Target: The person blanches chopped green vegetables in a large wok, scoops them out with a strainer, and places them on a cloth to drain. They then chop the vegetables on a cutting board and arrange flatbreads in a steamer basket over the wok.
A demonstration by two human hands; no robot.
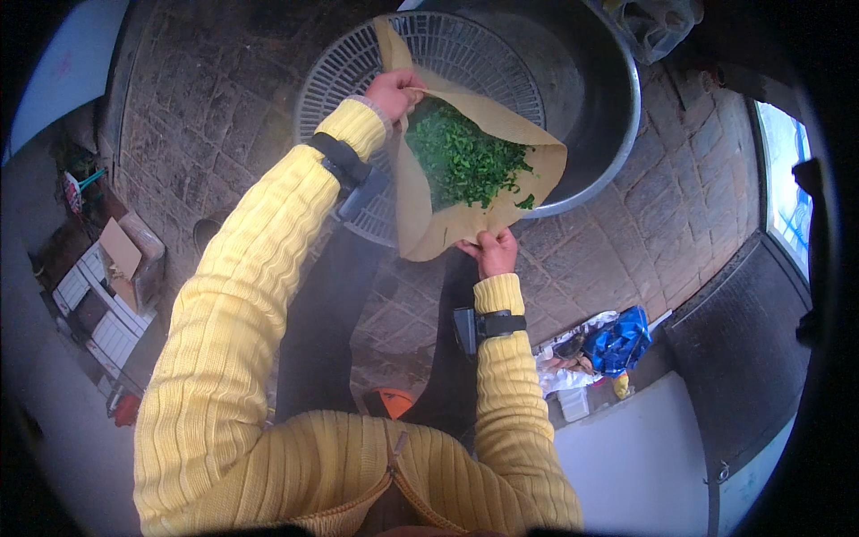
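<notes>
Chopped green leaves (463,154) lie in a heap inside a tan ribbed cloth (419,218), whose edges are raised around them. At the cloth's upper left edge, my left hand (396,94) pinches the rim between thumb and fingers. My right hand (493,252) grips the near edge, below the leaves. Under the cloth is a round grey slotted plastic basket (335,87), and the cloth's right part overhangs a large metal basin (607,154). Whether the cloth rests on the basket is hidden.
Stone paving (590,268) surrounds the basin. A clear plastic bag (654,30) is at the upper right. To the lower right lie a blue plastic bag (617,339) and a small white container (573,403). Cardboard (121,248) stands at the left. An orange object (394,403) shows between the legs.
</notes>
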